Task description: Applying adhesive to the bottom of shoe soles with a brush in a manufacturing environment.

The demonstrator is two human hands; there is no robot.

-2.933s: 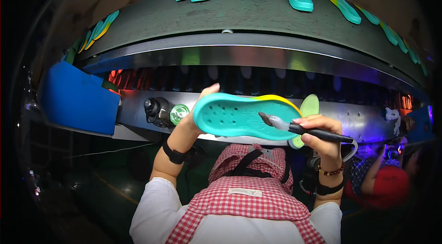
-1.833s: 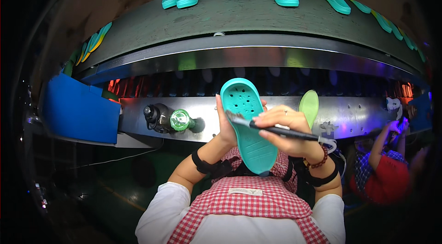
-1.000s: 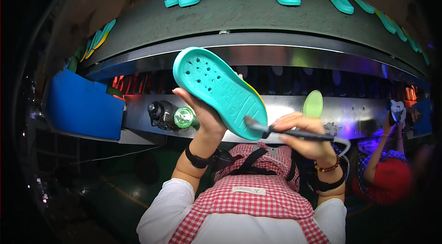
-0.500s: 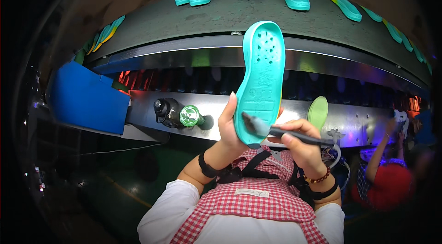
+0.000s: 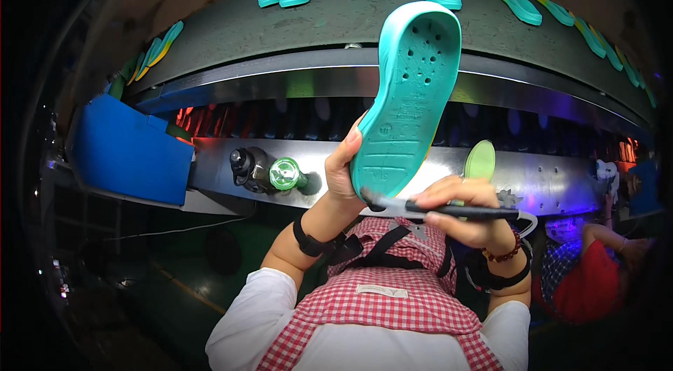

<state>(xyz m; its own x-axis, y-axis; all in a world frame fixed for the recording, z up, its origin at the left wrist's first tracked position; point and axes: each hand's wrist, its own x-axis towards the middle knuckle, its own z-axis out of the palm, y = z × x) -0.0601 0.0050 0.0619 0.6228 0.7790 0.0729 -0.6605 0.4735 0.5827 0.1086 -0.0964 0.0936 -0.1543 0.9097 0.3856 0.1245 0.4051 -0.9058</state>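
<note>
A turquoise shoe sole (image 5: 403, 119), with small holes at its far end and a yellow strip along its right edge, is gripped near its lower left side by my left hand (image 5: 343, 164). It is raised and tilted, its inner face toward me. My right hand (image 5: 473, 206) is closed round a black-handled brush (image 5: 452, 210) with a hose running from its end. The bristles are at the sole's near end, blurred; whether they touch it I cannot tell. Behind my right hand a light green insole-shaped piece (image 5: 480, 160) lies on the metal ledge (image 5: 543, 182).
Several turquoise and yellow soles (image 5: 515, 1) lie on the dark conveyor belt (image 5: 301, 28) beyond a metal rail. A dark bottle (image 5: 249, 169) and a green-topped bottle (image 5: 286, 173) stand left on the ledge. A blue box (image 5: 133, 150) is farther left. Another person (image 5: 592, 276) works at right.
The sole has tilted and its far end has moved up and right. The brush has slid from the sole's inner face down to its near end. Soles on the belt sit slightly higher in view.
</note>
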